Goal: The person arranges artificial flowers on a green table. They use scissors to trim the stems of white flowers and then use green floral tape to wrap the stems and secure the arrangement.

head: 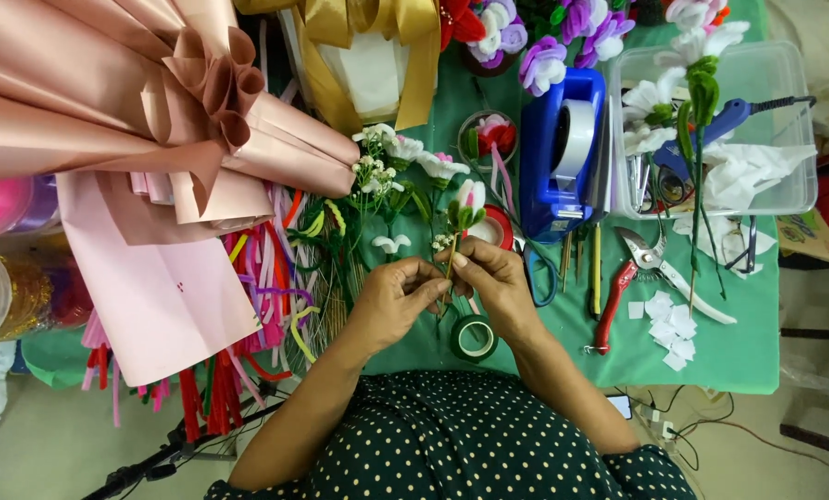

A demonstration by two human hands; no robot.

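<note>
Both hands: left hand (398, 298), right hand (490, 278) pinching flower stem (451, 252) | green tabletop (739, 347) cluttered | pale floor (53, 444)

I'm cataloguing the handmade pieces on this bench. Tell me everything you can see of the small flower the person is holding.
The small flower is a pale pink-and-white bud with green leaf-like wraps at its base, apparently made of fuzzy craft wire. Its thin stem runs down and slightly left, nearly upright in view. The left hand and right hand pinch the stem between their fingers, above the green table cover. A tiny white sprig sits against the stem. A green tape roll lies just below the hands.
</note>
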